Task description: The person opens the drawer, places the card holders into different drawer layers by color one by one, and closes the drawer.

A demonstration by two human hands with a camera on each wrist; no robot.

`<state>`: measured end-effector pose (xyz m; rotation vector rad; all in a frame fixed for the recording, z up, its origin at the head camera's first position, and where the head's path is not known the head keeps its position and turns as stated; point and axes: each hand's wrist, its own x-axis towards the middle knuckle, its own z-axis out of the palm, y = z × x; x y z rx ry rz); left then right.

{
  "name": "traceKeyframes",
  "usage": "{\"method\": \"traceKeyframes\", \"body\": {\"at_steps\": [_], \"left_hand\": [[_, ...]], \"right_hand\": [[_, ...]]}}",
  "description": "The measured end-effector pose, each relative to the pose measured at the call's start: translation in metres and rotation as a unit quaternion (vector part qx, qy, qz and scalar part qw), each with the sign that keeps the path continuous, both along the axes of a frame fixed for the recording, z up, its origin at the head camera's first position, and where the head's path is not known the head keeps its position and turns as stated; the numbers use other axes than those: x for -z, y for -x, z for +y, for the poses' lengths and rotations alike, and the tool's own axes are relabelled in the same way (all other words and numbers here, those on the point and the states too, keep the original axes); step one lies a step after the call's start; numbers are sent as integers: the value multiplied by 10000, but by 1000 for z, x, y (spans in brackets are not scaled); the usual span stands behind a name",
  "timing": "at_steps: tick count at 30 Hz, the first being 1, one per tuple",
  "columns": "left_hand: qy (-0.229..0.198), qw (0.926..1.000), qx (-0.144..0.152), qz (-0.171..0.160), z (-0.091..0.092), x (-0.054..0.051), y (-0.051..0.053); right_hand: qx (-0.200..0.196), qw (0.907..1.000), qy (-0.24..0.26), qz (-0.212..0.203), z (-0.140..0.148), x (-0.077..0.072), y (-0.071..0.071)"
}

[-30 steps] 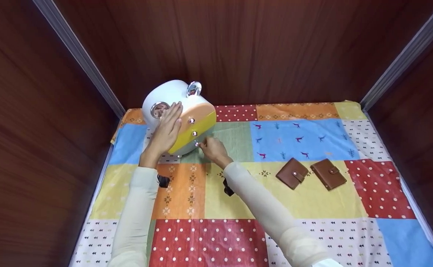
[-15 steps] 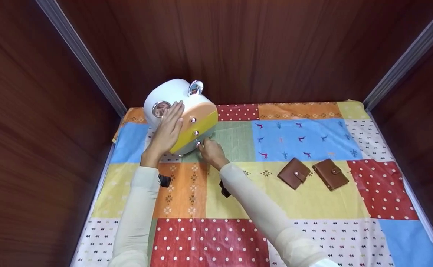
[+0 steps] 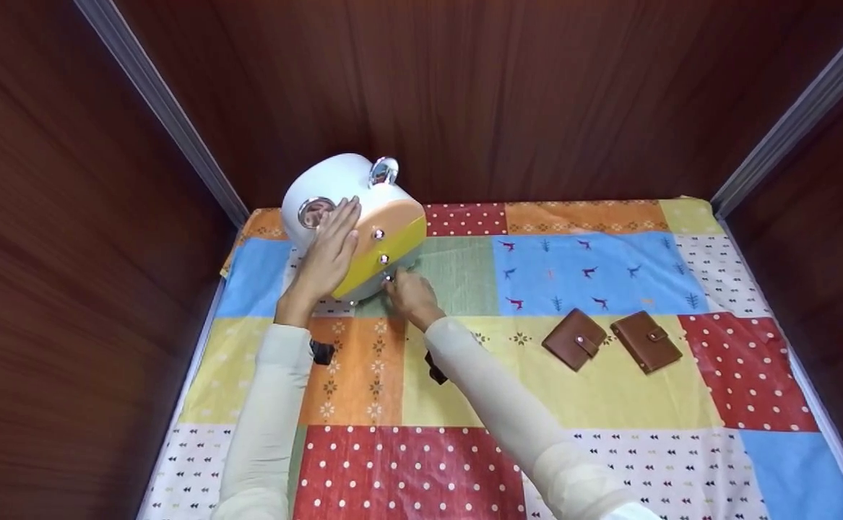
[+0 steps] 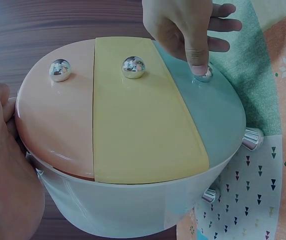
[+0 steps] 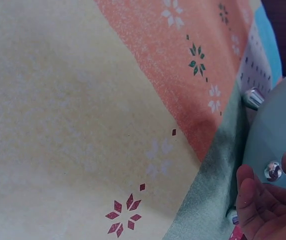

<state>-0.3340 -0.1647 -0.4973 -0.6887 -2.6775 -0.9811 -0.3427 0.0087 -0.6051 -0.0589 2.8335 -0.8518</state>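
Note:
A rounded white drawer box [image 3: 338, 177] stands at the back left. Its front carries orange, yellow and green drawer fronts, each with a silver knob, and all three look flush in the left wrist view. My left hand [image 3: 327, 256] lies with extended fingers against the box's side, beside a silver-rimmed round fitting [image 3: 316, 213]. At the lowest, green drawer front [image 4: 208, 110], my right hand [image 3: 412, 295] pinches the knob [image 5: 273, 171]. The thumb is on this knob; the index fingertip is mostly hidden, and the other fingers reach past it.
Two brown snap-strap wallets, the left wallet [image 3: 574, 339] and the right wallet [image 3: 646, 341], lie on the patchwork cloth [image 3: 457, 375]. A dark wood panel [image 3: 500, 101] rises close behind the box, with more panels at both sides. Small silver feet [image 4: 253, 139] support the box.
My right hand has shifted slightly closer against the green drawer's knob. The left hand stays on the box; the whole head view has drifted a little.

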Motion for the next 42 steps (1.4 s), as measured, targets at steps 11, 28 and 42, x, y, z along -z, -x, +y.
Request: {"method": "traceKeyframes", "body": {"at_steps": [11, 28, 42], "left_hand": [[-40, 10000, -16, 40, -1, 3, -1], [21, 10000, -52, -39, 0, 5, 0], [16, 10000, -26, 55, 0, 3, 0]], "right_hand": [[-74, 9992, -391, -52, -5, 5, 2], [-161, 9971, -644, 369, -6, 8, 6], [70, 9981, -545, 279, -6, 6, 3]]}}
